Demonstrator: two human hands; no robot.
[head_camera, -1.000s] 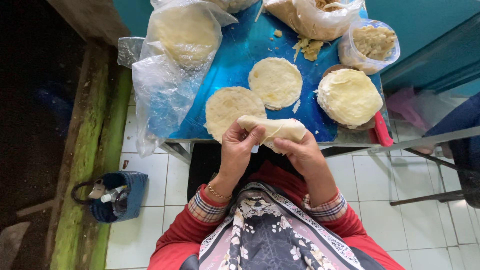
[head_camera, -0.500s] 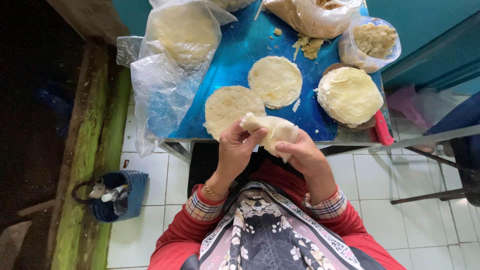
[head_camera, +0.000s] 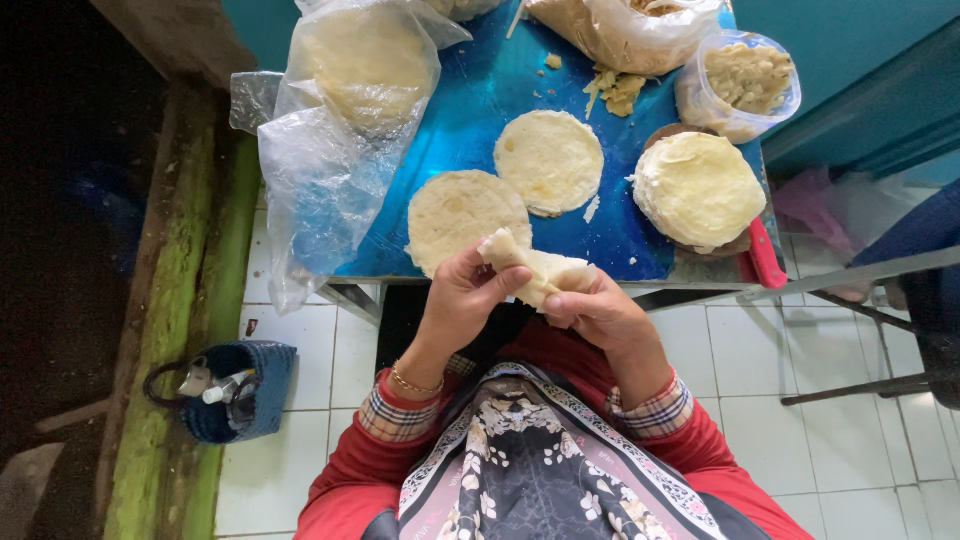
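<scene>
Both my hands hold one folded pale wrapper (head_camera: 535, 270) just above the near edge of the blue table (head_camera: 480, 110). My left hand (head_camera: 462, 300) pinches its left end between thumb and fingers. My right hand (head_camera: 600, 312) cups its right end from below. Two round flat wrappers lie on the table right behind my hands, one near (head_camera: 462, 212) and one farther back (head_camera: 548, 160). A thick stack of the same round wrappers (head_camera: 698, 188) sits on a brown board to the right.
A clear plastic bag with more wrappers (head_camera: 355, 90) lies at the table's left. A plastic tub of crumbly filling (head_camera: 742, 82) and a second bag (head_camera: 620, 30) stand at the back right. A red handle (head_camera: 765, 255) sticks out at the front right. A blue basket (head_camera: 235, 390) sits on the tiled floor.
The wrapper in my hands has been folded tighter and turned, its left end now sticking up. My hands stayed at the table's near edge.
</scene>
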